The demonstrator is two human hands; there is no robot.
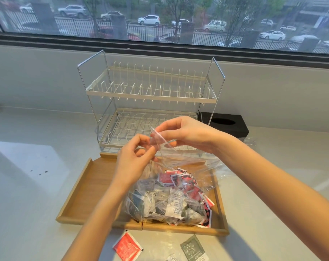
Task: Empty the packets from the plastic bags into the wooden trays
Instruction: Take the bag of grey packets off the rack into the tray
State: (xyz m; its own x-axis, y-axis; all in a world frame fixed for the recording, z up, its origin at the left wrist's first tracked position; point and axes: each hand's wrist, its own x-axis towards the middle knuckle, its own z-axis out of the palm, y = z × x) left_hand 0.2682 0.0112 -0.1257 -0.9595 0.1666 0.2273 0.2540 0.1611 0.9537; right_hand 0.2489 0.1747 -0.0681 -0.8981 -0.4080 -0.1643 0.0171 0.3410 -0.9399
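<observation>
A clear plastic bag (180, 178) full of several red and grey-white packets (169, 196) rests across two wooden trays, the left tray (84, 187) and the right tray (219, 210), set side by side. My left hand (133, 161) and my right hand (186, 132) both pinch the bag's top edge, holding it up above the trays. Its mouth is pulled slightly apart between my fingers. The left tray's visible floor holds nothing.
A white two-tier wire dish rack (150, 102) stands just behind the trays. A black tissue box (226, 123) sits to its right. Loose packets lie on the counter in front: a red packet (127, 247) and a grey-green packet (193, 248). A window runs along the back.
</observation>
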